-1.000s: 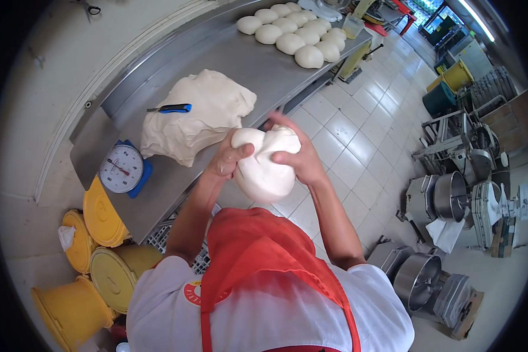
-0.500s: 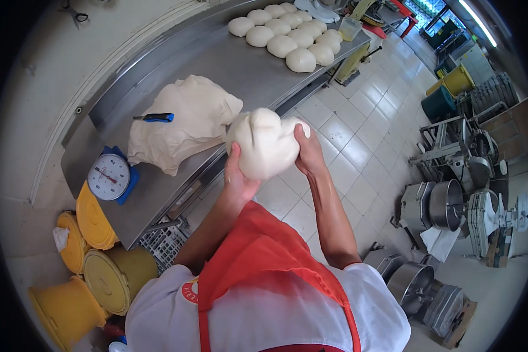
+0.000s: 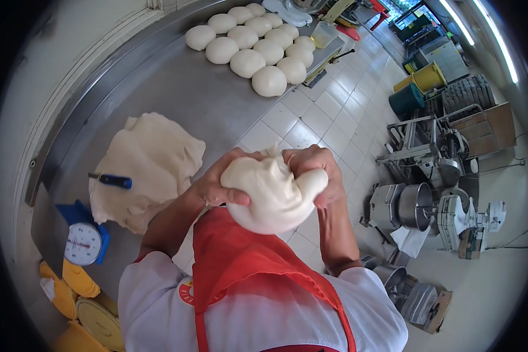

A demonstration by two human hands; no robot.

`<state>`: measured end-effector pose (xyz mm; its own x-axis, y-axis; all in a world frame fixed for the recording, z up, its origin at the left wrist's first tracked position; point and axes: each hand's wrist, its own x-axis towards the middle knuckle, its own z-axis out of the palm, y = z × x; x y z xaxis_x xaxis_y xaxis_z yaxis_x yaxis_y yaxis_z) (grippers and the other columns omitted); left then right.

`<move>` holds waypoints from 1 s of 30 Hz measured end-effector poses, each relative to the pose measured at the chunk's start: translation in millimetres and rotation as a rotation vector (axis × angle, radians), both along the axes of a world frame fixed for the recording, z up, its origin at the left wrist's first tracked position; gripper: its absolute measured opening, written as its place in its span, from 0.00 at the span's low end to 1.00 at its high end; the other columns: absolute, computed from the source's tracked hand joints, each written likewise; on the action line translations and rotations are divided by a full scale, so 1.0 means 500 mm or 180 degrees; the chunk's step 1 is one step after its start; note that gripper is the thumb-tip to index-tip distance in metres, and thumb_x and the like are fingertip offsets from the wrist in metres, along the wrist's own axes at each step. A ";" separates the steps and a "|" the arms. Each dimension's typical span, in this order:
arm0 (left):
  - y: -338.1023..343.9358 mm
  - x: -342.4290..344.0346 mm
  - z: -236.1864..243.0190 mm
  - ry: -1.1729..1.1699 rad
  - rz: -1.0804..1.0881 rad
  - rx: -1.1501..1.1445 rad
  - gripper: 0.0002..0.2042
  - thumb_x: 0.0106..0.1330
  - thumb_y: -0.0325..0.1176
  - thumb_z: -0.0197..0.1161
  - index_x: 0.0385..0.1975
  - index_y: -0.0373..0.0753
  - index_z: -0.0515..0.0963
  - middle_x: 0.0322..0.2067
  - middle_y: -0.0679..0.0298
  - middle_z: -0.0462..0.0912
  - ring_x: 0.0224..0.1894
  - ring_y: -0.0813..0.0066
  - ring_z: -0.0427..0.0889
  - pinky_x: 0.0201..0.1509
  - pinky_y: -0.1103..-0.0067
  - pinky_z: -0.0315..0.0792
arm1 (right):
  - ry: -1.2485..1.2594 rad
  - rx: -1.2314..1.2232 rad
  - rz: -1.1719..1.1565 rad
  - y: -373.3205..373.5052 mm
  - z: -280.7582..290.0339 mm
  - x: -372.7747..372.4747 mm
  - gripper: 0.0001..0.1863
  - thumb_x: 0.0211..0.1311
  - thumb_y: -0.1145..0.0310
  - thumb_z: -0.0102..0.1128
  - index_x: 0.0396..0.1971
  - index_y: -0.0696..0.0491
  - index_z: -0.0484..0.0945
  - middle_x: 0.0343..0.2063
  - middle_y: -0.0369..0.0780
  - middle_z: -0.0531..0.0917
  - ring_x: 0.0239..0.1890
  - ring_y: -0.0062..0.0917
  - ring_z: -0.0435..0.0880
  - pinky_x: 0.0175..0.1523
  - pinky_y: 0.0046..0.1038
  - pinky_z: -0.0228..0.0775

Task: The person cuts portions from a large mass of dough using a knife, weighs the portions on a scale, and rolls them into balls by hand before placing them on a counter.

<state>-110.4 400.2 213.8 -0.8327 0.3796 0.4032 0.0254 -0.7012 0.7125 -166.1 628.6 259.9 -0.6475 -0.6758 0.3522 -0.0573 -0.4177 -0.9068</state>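
Note:
A large lump of white dough (image 3: pixel 270 202) hangs between my two hands in front of the red apron. My left hand (image 3: pixel 220 179) grips its left side, thumb pressed across the surface. On the opposite side my right hand (image 3: pixel 320 167) clutches a folded bulge, its fingers partly hidden by the dough. The top is pinched and creased between the hands. To the left, a big slab of dough (image 3: pixel 152 170) lies on the steel table (image 3: pixel 158 97). A blue-handled knife (image 3: pixel 112 180) rests on that slab. Several rounded dough balls (image 3: pixel 246 63) sit in rows at the table's far end.
A dial scale (image 3: pixel 83 243) stands at the near left table corner, with yellow lidded buckets (image 3: pixel 100 322) below. A clear jug (image 3: pixel 322 35) is beside the dough balls. Mixers with steel bowls (image 3: pixel 415 206) line the right side of the tiled floor (image 3: pixel 334 111).
Both hands have shifted on the dough and now fold it inward at the top. The dough is lower and closer to my chest. The view has turned, moving the table's contents leftward.

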 end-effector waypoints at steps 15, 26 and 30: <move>-0.084 -0.313 0.136 -0.0479 -0.0306 -0.2922 0.46 0.33 0.46 0.87 0.53 0.25 0.73 0.45 0.57 0.81 0.49 0.68 0.81 0.51 0.75 0.74 | -0.0526 -0.0022 -0.1153 -0.075 -0.049 -0.129 0.50 0.45 0.44 0.78 0.61 0.64 0.70 0.63 0.58 0.71 0.68 0.49 0.69 0.70 0.45 0.62; 0.053 -0.311 -0.059 -0.0531 0.1084 0.0466 0.42 0.58 0.51 0.74 0.68 0.33 0.67 0.58 0.58 0.79 0.60 0.67 0.78 0.65 0.71 0.70 | 0.0839 0.0201 -0.1732 -0.035 0.004 -0.257 0.20 0.52 0.60 0.74 0.24 0.64 0.81 0.24 0.42 0.82 0.33 0.30 0.81 0.42 0.33 0.74; 0.077 -0.254 -0.068 -0.1235 0.1656 -0.1135 0.33 0.64 0.33 0.66 0.69 0.34 0.66 0.61 0.56 0.76 0.60 0.67 0.77 0.65 0.72 0.70 | 0.0227 0.1266 -0.0568 0.010 -0.028 -0.312 0.19 0.48 0.59 0.80 0.23 0.60 0.82 0.19 0.32 0.80 0.24 0.17 0.77 0.32 0.27 0.70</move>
